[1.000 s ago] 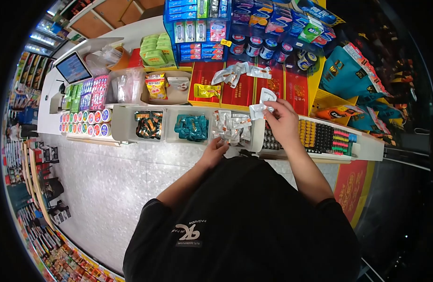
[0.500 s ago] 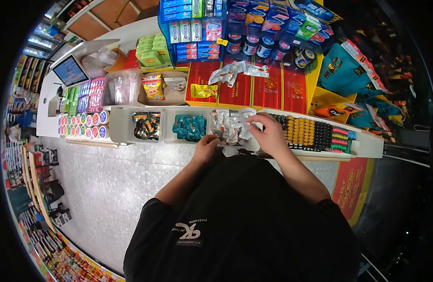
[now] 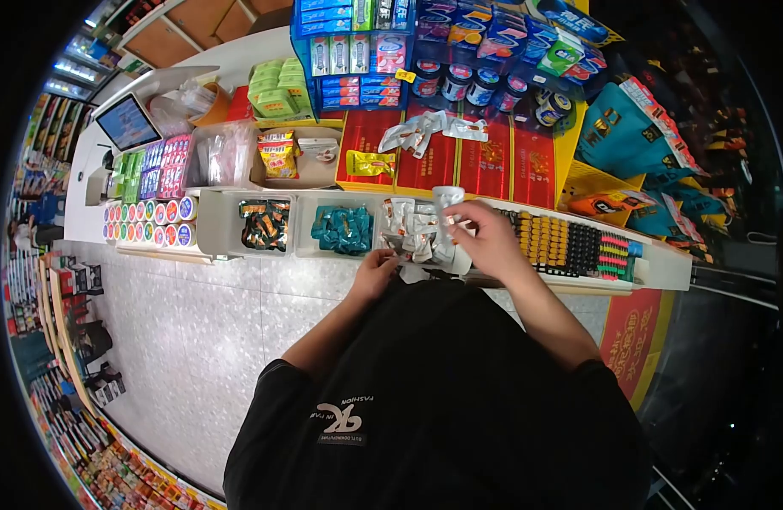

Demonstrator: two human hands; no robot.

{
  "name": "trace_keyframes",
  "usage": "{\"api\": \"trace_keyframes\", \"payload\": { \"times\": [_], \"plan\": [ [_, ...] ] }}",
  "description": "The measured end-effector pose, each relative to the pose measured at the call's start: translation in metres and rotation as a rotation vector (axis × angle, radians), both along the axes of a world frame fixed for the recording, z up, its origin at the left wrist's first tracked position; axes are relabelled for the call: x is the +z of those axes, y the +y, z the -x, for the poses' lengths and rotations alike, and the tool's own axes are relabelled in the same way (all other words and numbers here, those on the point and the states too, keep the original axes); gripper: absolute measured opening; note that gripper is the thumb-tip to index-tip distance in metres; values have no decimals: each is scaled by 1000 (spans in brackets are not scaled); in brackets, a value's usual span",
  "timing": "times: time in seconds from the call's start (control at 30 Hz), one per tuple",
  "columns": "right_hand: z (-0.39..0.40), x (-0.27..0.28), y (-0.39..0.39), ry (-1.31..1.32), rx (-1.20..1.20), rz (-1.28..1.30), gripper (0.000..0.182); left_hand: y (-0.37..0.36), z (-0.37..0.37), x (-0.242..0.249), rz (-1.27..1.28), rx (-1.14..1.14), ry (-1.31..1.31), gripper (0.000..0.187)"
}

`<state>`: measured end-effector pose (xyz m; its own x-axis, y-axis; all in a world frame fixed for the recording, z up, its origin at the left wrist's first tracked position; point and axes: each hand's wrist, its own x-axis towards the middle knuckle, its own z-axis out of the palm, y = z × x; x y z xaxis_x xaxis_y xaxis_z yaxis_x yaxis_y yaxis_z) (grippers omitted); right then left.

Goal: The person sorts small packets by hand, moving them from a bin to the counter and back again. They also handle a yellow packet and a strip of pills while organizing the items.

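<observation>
My right hand (image 3: 486, 241) pinches a silver-white snack packet (image 3: 447, 201) upright above the right side of a bin. Beneath it, more small silver packets (image 3: 420, 223) lie heaped in that bin. My left hand (image 3: 376, 274) is at the bin's front left corner, with its fingers closed; what they grip, if anything, is hidden. Beside the silver packets, to the left, is a bin of teal packets (image 3: 344, 229), and further left one of black and orange packets (image 3: 265, 224).
Lighters (image 3: 544, 240) stand in rows at the right. Behind the bins are red boxes (image 3: 425, 175) with silver packets and a yellow packet (image 3: 370, 163) on top. A gum rack (image 3: 357, 110) rises at the back. Round tubs (image 3: 150, 224) and a screen (image 3: 128, 124) are at left.
The packet in my right hand has been raised slightly and stands more upright. My left hand has shifted slightly down, staying by the bin's front corner.
</observation>
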<state>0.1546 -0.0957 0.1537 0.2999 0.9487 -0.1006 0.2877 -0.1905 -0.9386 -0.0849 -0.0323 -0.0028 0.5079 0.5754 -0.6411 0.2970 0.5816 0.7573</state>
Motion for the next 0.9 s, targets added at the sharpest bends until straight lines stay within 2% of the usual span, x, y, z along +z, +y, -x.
{"api": "trace_keyframes", "payload": {
  "times": [0.07, 0.13, 0.2, 0.27, 0.33, 0.37, 0.43, 0.5, 0.57, 0.6, 0.67, 0.73, 0.8, 0.83, 0.87, 0.9],
  "plan": [
    [10, -2, 0, -378, 140, 9, 24, 0, 0, -1, -23, 17, 0, 39],
    [9, 0, 2, -313, 127, 94, 27, 2, -1, 2, -25, 12, 2, 42],
    [-4, -1, 11, -320, -31, -4, 26, 2, -3, 6, -26, 6, -2, 45],
    [-28, -6, 28, -360, -82, -103, 27, 2, -7, 12, -38, 1, 21, 53],
    [-48, 0, 49, -560, -115, -53, 33, 0, -9, 12, -48, -16, 19, 53],
    [-58, -4, 61, -563, -119, -58, 33, -1, -9, 12, -55, -32, 25, 54],
    [-73, -17, 84, -858, -77, 15, 42, -4, -9, 13, -116, -50, 31, 54],
    [-77, -26, 102, -934, -44, 17, 41, -2, -11, 19, -178, -64, 40, 53],
    [-75, -42, 110, -1092, -54, 6, 37, 4, -16, 48, -678, -273, 117, 50],
    [-73, -44, 110, -1090, -53, 1, 37, 9, -21, 65, -681, -270, 120, 50],
    [-71, -48, 108, -1120, -94, 98, 36, 28, -37, 98, -1201, -347, 146, 48],
    [-71, -48, 102, -1118, -89, 83, 39, 55, -55, 118, -1338, -296, 150, 47],
    [-63, -31, 91, -966, -197, 64, 37, 84, -68, 121, -1525, -224, 200, 47],
    [-59, -23, 85, -933, -202, -106, 38, 95, -71, 125, -1506, -198, 221, 48],
    [-53, -14, 77, -931, -203, -105, 38, 106, -73, 127, -1485, -174, 242, 48],
    [-42, 1, 65, -783, -66, -170, 38, 115, -71, 122, -1494, -141, 249, 48]
  ]
}}
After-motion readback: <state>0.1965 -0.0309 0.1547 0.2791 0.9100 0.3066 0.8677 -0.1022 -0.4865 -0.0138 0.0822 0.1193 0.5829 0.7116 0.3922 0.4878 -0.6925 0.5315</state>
